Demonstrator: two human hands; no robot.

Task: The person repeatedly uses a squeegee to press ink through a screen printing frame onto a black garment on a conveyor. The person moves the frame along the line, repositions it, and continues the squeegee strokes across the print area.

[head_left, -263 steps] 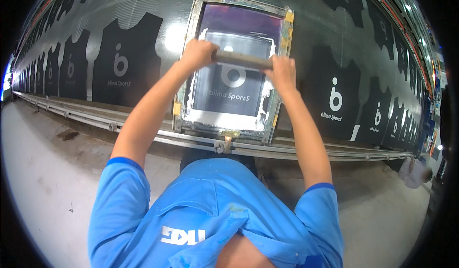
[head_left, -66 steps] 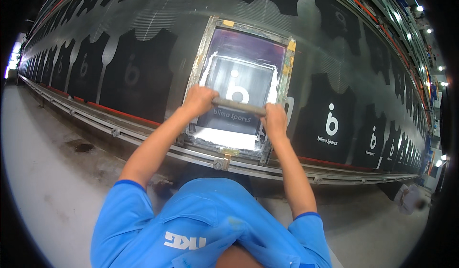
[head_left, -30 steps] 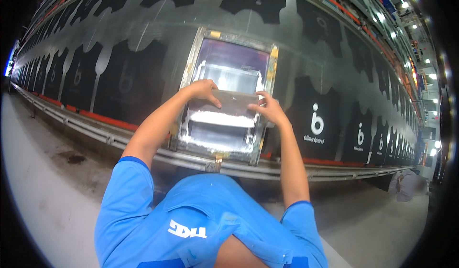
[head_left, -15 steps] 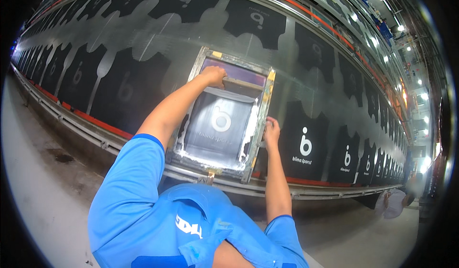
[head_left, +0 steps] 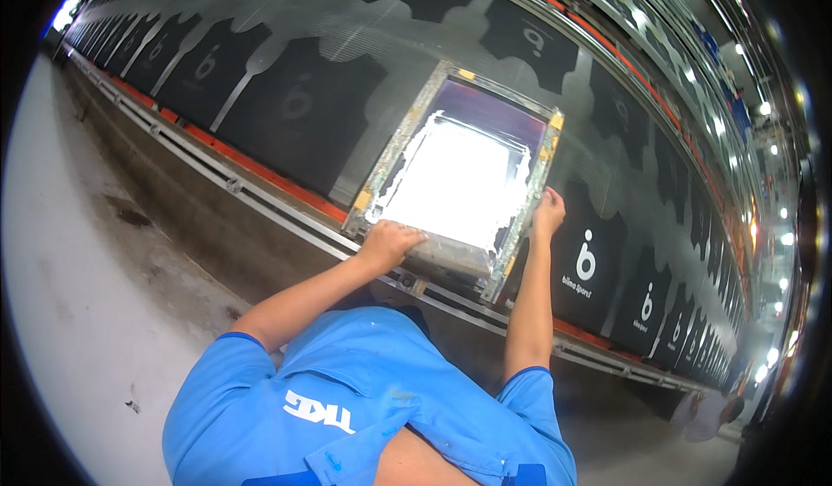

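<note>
A screen printing frame [head_left: 549,152] lies on the long printing table in front of me. White ink [head_left: 458,174] covers most of its mesh, with a bare purple strip at the far end. My left hand [head_left: 392,243] is closed on the left end of a squeegee [head_left: 454,257] at the frame's near end. The squeegee lies crosswise, tilted, its blade edge hidden. My right hand [head_left: 548,212] grips the outer right edge of the frame, its fingers partly hidden.
Black garment pieces [head_left: 586,256] with white logos lie right of the frame. Fainter-marked black pieces [head_left: 295,104] lie to the left and along the far side. A metal rail [head_left: 232,184] edges the table. A person [head_left: 700,415] is at the far right.
My left hand has drawn the squeegee from the frame's far end to its near end. White ink now covers the mesh where a logo showed. The right hand stays at the frame's edge.
</note>
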